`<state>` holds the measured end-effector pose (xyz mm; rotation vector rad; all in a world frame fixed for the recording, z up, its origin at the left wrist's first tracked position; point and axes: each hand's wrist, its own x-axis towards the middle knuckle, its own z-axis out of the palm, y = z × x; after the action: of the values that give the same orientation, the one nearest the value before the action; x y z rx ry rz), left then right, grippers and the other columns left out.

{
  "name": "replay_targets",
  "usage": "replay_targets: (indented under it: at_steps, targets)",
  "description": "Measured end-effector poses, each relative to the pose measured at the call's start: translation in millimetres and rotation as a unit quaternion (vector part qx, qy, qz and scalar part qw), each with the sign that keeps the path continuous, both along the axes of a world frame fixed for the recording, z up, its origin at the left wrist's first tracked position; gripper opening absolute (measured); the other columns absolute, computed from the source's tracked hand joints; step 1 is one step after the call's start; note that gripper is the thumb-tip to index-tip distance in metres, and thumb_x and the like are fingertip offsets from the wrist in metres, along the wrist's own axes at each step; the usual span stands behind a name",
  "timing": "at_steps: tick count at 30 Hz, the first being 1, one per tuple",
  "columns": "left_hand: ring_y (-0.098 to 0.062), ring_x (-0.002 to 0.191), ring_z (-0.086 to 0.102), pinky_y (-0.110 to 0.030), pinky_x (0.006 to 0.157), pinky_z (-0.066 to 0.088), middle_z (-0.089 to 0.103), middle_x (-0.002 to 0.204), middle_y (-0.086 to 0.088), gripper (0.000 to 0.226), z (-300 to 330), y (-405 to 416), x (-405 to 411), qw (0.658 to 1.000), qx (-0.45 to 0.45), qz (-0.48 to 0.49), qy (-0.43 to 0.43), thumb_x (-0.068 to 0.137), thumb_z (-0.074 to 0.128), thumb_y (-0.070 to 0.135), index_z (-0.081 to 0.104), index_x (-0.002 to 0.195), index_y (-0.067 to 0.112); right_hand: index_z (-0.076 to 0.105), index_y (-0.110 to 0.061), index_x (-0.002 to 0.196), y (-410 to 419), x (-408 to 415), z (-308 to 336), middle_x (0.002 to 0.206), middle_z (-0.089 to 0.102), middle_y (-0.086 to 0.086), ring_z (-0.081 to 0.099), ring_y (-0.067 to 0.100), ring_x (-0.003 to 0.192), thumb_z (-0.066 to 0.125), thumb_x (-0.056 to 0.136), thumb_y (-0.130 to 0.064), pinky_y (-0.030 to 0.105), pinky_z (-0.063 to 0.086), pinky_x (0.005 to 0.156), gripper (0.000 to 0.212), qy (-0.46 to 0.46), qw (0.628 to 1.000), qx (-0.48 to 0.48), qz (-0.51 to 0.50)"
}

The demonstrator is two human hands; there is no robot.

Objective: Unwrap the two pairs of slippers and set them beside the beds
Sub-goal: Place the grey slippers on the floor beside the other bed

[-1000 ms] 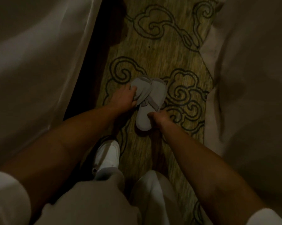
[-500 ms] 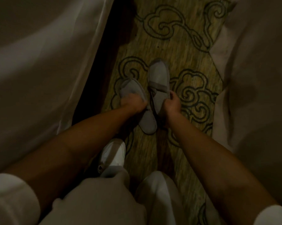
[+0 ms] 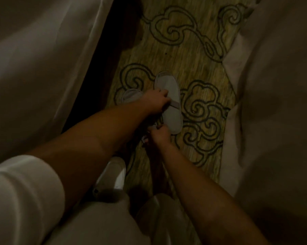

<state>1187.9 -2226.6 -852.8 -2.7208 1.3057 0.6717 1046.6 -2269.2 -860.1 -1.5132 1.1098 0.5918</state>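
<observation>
The left hand (image 3: 156,101) has its grip curled on the strap of the right slipper (image 3: 170,103). The right hand (image 3: 159,134) is curled at that slipper's heel, but it is too dark to tell if it holds anything. This grey slipper lies flat on the patterned carpet (image 3: 193,55), long way pointing away from the person, toe far. The left slipper (image 3: 130,95) peeks out just left of it, mostly under the left arm. White bed covers (image 3: 43,59) hang on both sides. A white shoe (image 3: 112,175) stands nearer the person.

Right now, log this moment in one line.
left hand: on pale grey fabric slipper strap | right hand: at heel | second grey slipper: beside, on patterned carpet
</observation>
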Motion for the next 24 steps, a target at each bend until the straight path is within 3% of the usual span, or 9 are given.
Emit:
replay_targets:
  at_steps: [2,3,8,11,13,17,19,22,24]
  targets:
    - [-0.037,0.121,0.05,-0.042,0.092,0.045,0.045,0.139,-0.014,0.04,-7.1,-5.5,-3.2,1.0,0.006,-0.017,-0.012,0.098,0.055,0.035,0.057,0.137,0.026,0.044,-0.004,0.141,5.2,3.4,-0.3,0.119,0.066,0.028,0.066,0.027,0.057,0.053,0.101,-0.011,0.041,0.06,0.059,0.041,0.01,0.999,0.033,-0.018]
    - [-0.037,0.119,0.051,-0.041,0.091,0.045,0.047,0.137,-0.013,0.038,-8.1,-7.7,-3.2,0.999,0.005,-0.025,-0.025,0.097,0.056,0.034,0.06,0.134,0.027,0.041,-0.006,0.147,6.9,5.3,0.0,0.117,0.067,0.027,0.063,0.024,0.054,0.049,0.103,-0.01,0.037,0.057,0.056,0.045,0.012,0.999,0.05,-0.015]
    - [-0.035,0.112,0.057,-0.037,0.074,0.044,0.055,0.128,-0.016,0.038,-7.5,-2.1,0.7,0.999,-0.002,-0.002,-0.048,0.099,0.053,0.035,0.058,0.135,0.025,0.039,-0.007,0.149,14.1,8.9,8.8,0.129,0.064,0.026,0.065,0.026,0.062,0.042,0.106,-0.007,0.029,0.057,0.046,0.044,0.032,0.99,0.133,-0.029]
    - [-0.032,0.106,0.062,-0.033,0.068,0.039,0.064,0.116,-0.014,0.036,-11.8,0.7,-3.9,0.999,0.02,-0.015,-0.044,0.101,0.049,0.032,0.056,0.136,0.024,0.047,-0.012,0.141,17.7,2.3,8.4,0.107,0.07,0.012,0.068,0.025,0.072,0.045,0.105,-0.011,0.031,0.059,0.056,0.036,0.03,0.985,0.157,-0.067]
    - [-0.033,0.11,0.06,-0.034,0.069,0.039,0.062,0.12,-0.015,0.036,-12.4,-0.5,-7.2,0.998,0.021,-0.018,-0.057,0.101,0.049,0.03,0.055,0.135,0.022,0.053,-0.017,0.133,22.8,0.7,8.6,0.108,0.072,0.009,0.07,0.024,0.083,0.045,0.104,-0.012,0.031,0.061,0.063,0.031,0.023,0.981,0.168,-0.09]
    - [-0.037,0.127,0.046,-0.046,0.099,0.039,0.049,0.137,-0.018,0.038,-18.6,2.4,-2.8,0.994,-0.007,-0.033,-0.103,0.099,0.048,0.025,0.057,0.135,0.016,0.056,-0.021,0.142,39.4,0.8,4.9,0.128,0.071,0.011,0.071,0.024,0.1,0.05,0.103,-0.019,0.041,0.064,0.084,0.039,-0.002,0.972,0.192,-0.136]
    - [-0.038,0.13,0.043,-0.049,0.104,0.035,0.048,0.138,-0.018,0.038,-21.2,-0.6,4.0,0.992,-0.007,-0.055,-0.112,0.1,0.046,0.023,0.056,0.135,0.014,0.054,-0.019,0.144,42.4,0.5,4.3,0.129,0.07,0.011,0.07,0.023,0.101,0.049,0.102,-0.016,0.044,0.062,0.09,0.042,-0.013,0.972,0.186,-0.141]
    - [-0.036,0.123,0.05,-0.045,0.095,0.043,0.052,0.134,-0.018,0.035,-17.9,-2.0,7.6,0.995,-0.004,-0.048,-0.082,0.101,0.046,0.019,0.056,0.133,0.009,0.048,-0.017,0.148,45.6,-0.5,1.8,0.136,0.063,0.011,0.065,0.018,0.095,0.048,0.101,-0.018,0.036,0.057,0.085,0.048,-0.021,0.981,0.147,-0.123]
    - [-0.037,0.119,0.053,-0.044,0.088,0.046,0.055,0.129,-0.02,0.031,-8.4,0.6,13.9,0.998,-0.029,-0.004,-0.064,0.1,0.047,0.016,0.056,0.128,0.005,0.051,-0.018,0.145,43.1,2.2,3.1,0.137,0.062,0.01,0.063,0.023,0.112,0.054,0.099,-0.018,0.038,0.054,0.089,0.047,-0.025,0.982,0.134,-0.128]
